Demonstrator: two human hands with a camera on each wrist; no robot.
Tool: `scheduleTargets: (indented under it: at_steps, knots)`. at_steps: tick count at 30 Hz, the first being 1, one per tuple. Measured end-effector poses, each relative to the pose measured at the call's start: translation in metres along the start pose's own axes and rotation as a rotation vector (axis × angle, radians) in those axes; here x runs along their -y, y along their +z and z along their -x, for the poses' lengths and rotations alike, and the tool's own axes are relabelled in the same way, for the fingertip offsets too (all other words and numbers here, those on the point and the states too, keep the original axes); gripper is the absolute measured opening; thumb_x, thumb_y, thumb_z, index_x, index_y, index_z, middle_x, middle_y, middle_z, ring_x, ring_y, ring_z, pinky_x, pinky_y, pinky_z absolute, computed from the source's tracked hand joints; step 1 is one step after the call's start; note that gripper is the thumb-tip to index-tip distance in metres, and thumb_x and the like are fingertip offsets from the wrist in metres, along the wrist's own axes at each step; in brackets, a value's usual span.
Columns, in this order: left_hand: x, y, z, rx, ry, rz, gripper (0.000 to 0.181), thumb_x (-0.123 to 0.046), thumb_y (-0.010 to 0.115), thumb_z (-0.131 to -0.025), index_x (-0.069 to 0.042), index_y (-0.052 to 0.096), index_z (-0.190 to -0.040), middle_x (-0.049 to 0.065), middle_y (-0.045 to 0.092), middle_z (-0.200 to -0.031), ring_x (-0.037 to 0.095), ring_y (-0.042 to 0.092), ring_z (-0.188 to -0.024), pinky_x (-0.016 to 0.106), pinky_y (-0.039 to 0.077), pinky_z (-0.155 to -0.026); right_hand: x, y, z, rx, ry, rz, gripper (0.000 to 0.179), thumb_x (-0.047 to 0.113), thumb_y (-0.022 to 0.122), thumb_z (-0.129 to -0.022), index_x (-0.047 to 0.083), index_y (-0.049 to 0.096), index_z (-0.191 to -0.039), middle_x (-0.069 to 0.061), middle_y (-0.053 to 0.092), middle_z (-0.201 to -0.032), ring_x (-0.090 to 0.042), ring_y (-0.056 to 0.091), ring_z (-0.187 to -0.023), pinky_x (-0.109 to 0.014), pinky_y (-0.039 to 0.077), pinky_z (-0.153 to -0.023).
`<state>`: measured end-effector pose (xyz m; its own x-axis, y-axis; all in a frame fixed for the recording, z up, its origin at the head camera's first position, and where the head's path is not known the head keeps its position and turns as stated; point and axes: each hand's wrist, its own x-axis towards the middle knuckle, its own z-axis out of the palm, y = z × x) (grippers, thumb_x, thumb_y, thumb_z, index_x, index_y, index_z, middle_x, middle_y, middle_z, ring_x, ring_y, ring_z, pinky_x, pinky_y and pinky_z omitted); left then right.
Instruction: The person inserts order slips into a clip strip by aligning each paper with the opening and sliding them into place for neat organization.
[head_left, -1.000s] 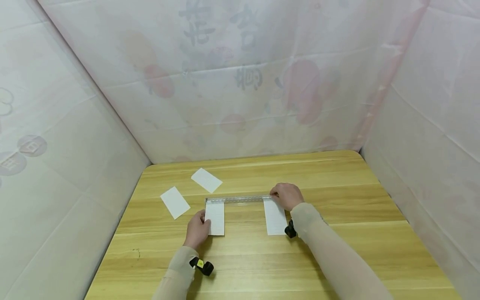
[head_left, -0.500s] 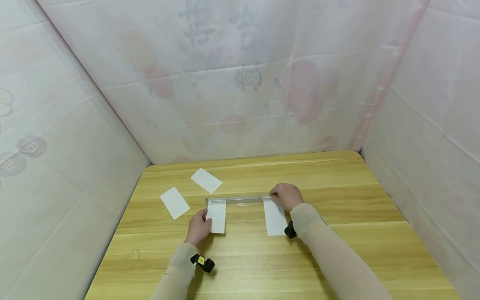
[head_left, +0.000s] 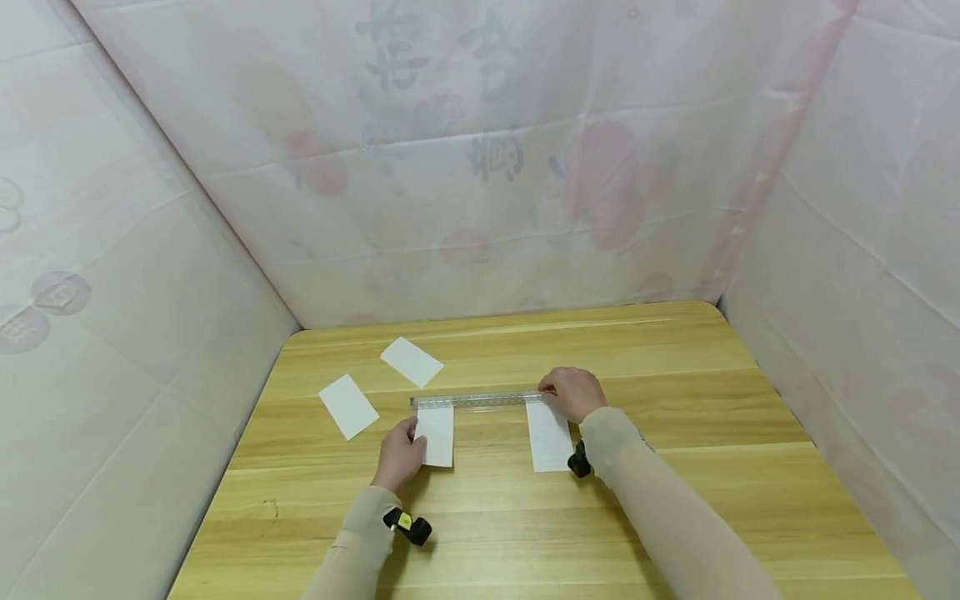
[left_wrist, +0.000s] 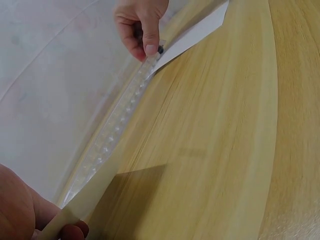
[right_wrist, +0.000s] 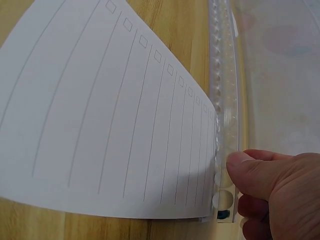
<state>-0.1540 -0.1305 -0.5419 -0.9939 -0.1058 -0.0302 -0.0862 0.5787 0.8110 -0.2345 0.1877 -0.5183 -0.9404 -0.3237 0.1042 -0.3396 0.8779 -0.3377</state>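
Pale printed fabric panels hem in back, L & R; the wood-grain table runs right up to them, w/ rounded back corners. Open wood lies btwn the two lined cards in use, toward the near side, and beyond the R arm to the table's R edge.

R sleeve comes in diagonally from lower R, longer reach; L sleeve from lower L. R hand is bent over the R end of a clear plastic strip, thumb & fingers closed in a pinch on it. L hand is curled, thumb over the L edge of the L card, which is tipped up off the wood w/ a shadow below.

Strip lies crosswise mid-table, a row of rounded shapes along it. R card meets its R end, below the R hand; L card's top is at its L end. Glare & clear plastic, so can't tell if either card is actually caught in it.

Loose back sheet and loose L sheet lie apart, beyond & L of the L hand. Small black wrist cams sit on both cuffs, the R one just beside the R card's lower corner.
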Motion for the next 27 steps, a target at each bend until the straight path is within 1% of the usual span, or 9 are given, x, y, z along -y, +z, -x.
scheduleTargets:
  at_steps: [3,5,8,14,20,27]
  knots:
    - [0.0012,0.0012,-0.0020,0.017,-0.018,-0.007,0.044,-0.003,0.054,-0.091,0.014,0.049,-0.131,0.018,0.059,-0.104,0.028,0.051,-0.090,0.040,0.044,-0.078,-0.0002,0.0003,-0.0002,0.006,0.008,-0.002,0.011,0.017,0.071,-0.088,0.017,0.077,-0.097,0.000,0.071,-0.097,-0.018,0.066,-0.087,-0.038,0.053,-0.077]
    - [0.0008,0.0014,-0.0023,0.023,-0.017,-0.012,0.044,-0.003,0.055,-0.092,0.014,0.049,-0.131,0.017,0.058,-0.102,0.027,0.050,-0.088,0.038,0.044,-0.076,-0.0004,0.0005,-0.0003,0.008,0.009,-0.001,0.011,0.017,0.071,-0.088,0.017,0.077,-0.097,0.000,0.071,-0.098,-0.019,0.066,-0.088,-0.038,0.053,-0.077]
    - [-0.0006,0.0017,-0.0014,0.021,-0.010,-0.016,0.044,-0.002,0.055,-0.091,0.014,0.049,-0.131,0.015,0.057,-0.099,0.026,0.049,-0.086,0.037,0.043,-0.073,-0.0003,0.0005,-0.0002,0.009,0.007,0.006,0.011,0.017,0.071,-0.088,0.017,0.077,-0.097,0.000,0.071,-0.098,-0.019,0.066,-0.088,-0.038,0.053,-0.078]
    - [-0.0014,0.0036,0.0007,0.028,-0.026,-0.001,0.045,-0.003,0.055,-0.092,0.012,0.048,-0.133,0.013,0.055,-0.098,0.025,0.048,-0.085,0.036,0.041,-0.073,0.0001,0.0005,0.0007,0.011,-0.002,0.009,0.011,0.018,0.071,-0.088,0.017,0.077,-0.097,0.000,0.070,-0.097,-0.019,0.066,-0.088,-0.038,0.053,-0.077]
    - [0.0006,0.0067,-0.0007,0.026,-0.026,0.008,0.044,-0.002,0.054,-0.092,0.013,0.048,-0.133,0.013,0.057,-0.098,0.023,0.049,-0.083,0.034,0.043,-0.070,-0.0003,0.0008,0.0017,0.005,-0.007,0.006,0.011,0.018,0.071,-0.088,0.017,0.077,-0.098,0.000,0.070,-0.098,-0.019,0.065,-0.087,-0.038,0.053,-0.077]
    - [-0.0008,0.0076,-0.0017,0.021,-0.015,0.009,0.042,-0.001,0.053,-0.093,0.013,0.048,-0.132,0.013,0.058,-0.096,0.021,0.049,-0.077,0.032,0.043,-0.065,0.0002,-0.0006,0.0016,0.004,-0.003,0.019,0.012,0.018,0.071,-0.088,0.017,0.077,-0.098,-0.001,0.070,-0.099,-0.019,0.065,-0.088,-0.038,0.053,-0.077]
